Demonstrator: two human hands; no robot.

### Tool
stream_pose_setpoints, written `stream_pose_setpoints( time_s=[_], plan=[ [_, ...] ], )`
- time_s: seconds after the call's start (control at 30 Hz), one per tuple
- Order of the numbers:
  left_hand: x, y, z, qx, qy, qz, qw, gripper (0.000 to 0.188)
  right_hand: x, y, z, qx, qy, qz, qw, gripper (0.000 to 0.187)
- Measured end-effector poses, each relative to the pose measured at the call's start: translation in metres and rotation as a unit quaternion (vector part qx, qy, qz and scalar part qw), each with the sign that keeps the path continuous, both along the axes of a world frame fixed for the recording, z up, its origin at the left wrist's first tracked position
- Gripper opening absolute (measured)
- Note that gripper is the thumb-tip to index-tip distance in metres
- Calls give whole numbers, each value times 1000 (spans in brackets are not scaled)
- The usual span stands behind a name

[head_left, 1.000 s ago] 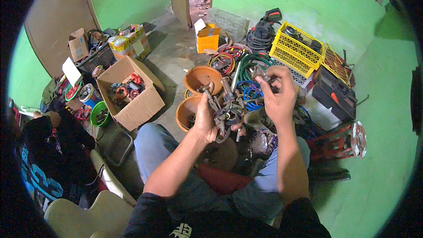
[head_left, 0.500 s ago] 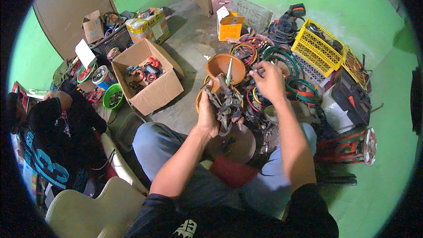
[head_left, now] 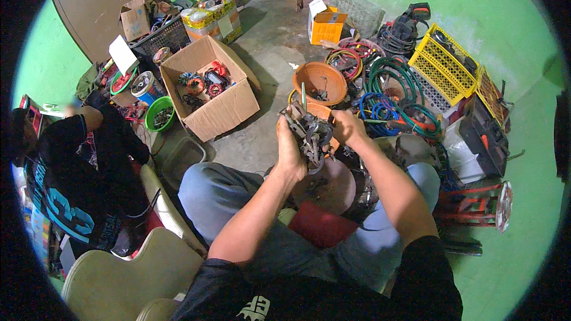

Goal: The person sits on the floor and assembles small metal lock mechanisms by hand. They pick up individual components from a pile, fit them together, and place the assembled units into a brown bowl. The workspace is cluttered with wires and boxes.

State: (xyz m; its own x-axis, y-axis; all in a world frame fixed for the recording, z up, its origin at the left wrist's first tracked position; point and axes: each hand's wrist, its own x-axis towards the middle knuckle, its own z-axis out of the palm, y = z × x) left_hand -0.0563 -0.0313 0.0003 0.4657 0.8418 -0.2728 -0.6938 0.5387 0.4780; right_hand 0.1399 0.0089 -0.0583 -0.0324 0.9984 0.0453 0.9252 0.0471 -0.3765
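Observation:
My left hand (head_left: 291, 153) is wrapped round a dark, greasy metal part (head_left: 314, 139) with several bent arms and a black loop at its lower end. Against the part's right side, my right hand (head_left: 350, 128) has its fingers curled in and pressed together; its fingertips are partly hidden. From behind the part a thin pale-green rod (head_left: 304, 95) sticks up, its lower end out of sight. Just beyond stands an orange-brown bowl (head_left: 335, 96) with small dark bits inside. Below the hands is a round, dull brownish basin (head_left: 336, 187).
Left of my knees, an open cardboard box (head_left: 223, 113) holds wires and devices, beside a green bowl (head_left: 156, 103). A person in a black shirt (head_left: 89, 184) sits at the left. Coiled hoses (head_left: 392, 77), yellow crates (head_left: 443, 62) and a red metal stand (head_left: 470, 208) lie rightward.
My right hand has come down and left from above the bowl's right side to the metal part. My left hand still holds the part. The whole view has shifted slightly.

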Motion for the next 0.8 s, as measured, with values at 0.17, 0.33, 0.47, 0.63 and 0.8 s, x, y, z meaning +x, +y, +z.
stream_pose_setpoints(
  time_s=[0.17, 0.33, 0.47, 0.63, 0.8],
  plan=[
    [-4, 7, -2, 27, -25, 7, 999, 69, -4, -4, -13, 1, 32, -49, 998, 22],
    [-2, 5, 15, -10, 32, 135, 990, 63, -12, -10, 20, 160, 114, -41, 980, 15],
    [-3, 2, 13, -10, 33, 146, 989, 63, -35, -35, 83, 228, 261, -38, 937, 19],
    [12, -3, 13, -16, 5, 148, 989, 64, -51, -78, 118, 242, 299, 109, 917, 16],
    [24, -2, 12, 21, 27, 114, 993, 62, -50, -87, 118, 217, 213, 98, 948, 31]
  ],
)
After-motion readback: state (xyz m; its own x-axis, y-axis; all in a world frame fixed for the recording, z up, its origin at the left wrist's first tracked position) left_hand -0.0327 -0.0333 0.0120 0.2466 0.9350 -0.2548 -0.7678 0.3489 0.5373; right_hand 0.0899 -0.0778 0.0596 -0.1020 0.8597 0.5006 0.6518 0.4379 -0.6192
